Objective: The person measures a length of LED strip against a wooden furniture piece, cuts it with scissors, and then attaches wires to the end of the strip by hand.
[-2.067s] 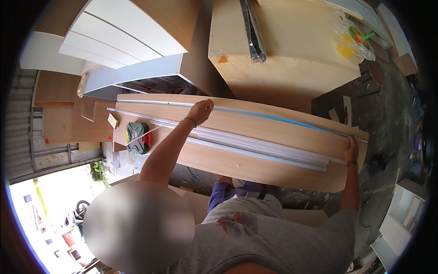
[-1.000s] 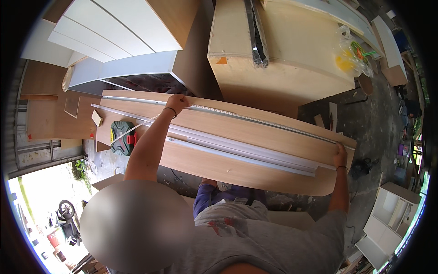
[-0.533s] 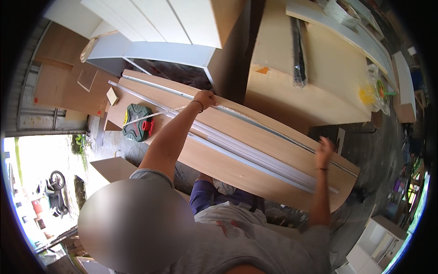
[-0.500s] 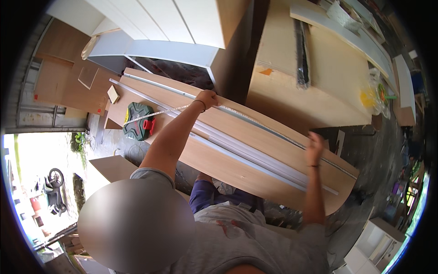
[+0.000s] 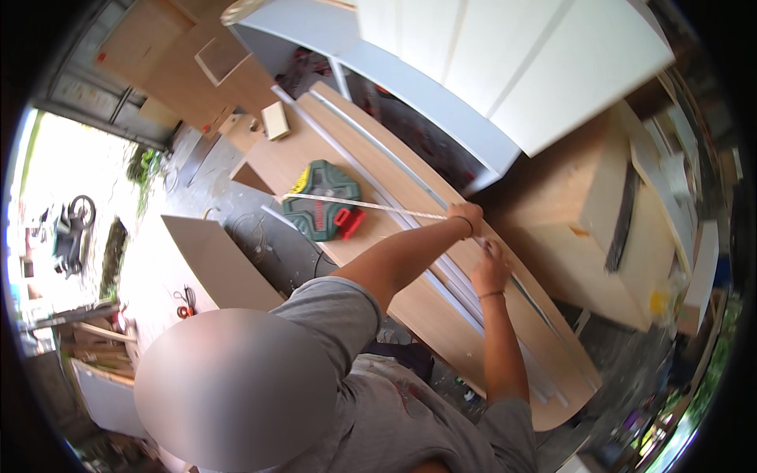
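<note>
My left hand (image 5: 467, 217) is closed on a white measuring tape (image 5: 371, 205) over the far side of a long wooden board (image 5: 418, 315). The tape runs taut leftward to a green case (image 5: 322, 189) with a red latch, lying on the board. Close beside it, nearer me, my right hand (image 5: 490, 270) is closed with its fingertips pinched; a small, thin thing shows at them, too blurred to name. A narrow metal strip (image 5: 380, 148) lies lengthwise under both hands. Pale long strips (image 5: 457, 284) lie parallel to it, partly hidden by my left forearm.
A white and grey cabinet (image 5: 449, 94) stands beyond the board. At the right is a large pale wooden box (image 5: 560, 213) with a dark strip on it. A small yellowish block (image 5: 275, 121) sits at the board's far left end. Another panel (image 5: 209, 260) stands at the left.
My right hand has come in from the board's right part to beside my left hand. The view has swung, so the board slopes more steeply. My left hand still holds the tape.
</note>
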Tool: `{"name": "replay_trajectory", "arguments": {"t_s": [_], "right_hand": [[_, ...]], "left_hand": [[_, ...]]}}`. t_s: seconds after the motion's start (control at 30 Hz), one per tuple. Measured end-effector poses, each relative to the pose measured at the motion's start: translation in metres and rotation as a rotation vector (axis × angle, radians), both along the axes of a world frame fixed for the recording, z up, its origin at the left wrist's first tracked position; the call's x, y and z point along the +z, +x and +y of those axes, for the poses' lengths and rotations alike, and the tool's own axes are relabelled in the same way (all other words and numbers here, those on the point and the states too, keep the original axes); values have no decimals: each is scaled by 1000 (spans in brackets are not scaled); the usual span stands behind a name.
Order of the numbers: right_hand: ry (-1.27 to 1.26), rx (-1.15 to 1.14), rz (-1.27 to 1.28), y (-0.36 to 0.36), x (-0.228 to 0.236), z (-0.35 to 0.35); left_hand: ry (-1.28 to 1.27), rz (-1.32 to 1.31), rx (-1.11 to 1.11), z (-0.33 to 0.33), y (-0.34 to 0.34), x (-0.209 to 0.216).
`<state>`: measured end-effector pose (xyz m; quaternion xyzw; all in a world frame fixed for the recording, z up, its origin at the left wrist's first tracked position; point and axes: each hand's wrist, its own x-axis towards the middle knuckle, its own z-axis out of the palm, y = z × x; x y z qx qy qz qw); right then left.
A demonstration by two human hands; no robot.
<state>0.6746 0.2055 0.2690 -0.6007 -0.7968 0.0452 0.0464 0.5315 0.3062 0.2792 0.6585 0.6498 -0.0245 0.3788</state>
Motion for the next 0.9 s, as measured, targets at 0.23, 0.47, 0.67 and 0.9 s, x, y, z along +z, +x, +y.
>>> {"name": "replay_trajectory", "arguments": {"t_s": [0.23,0.47,0.67,0.9], "right_hand": [[-98,-33,-108,-10,10,3],[-154,-38,-132,-7,6,11],[-167,-40,-111,-15,17,7],[-147,33,-48,-12,18,12]], "left_hand": [[-262,-137,-116,42,-183,19],[-491,98,37,64,-440,120],[-437,237,-2,109,-525,143],[51,250,-25,160,-543,83]]}}
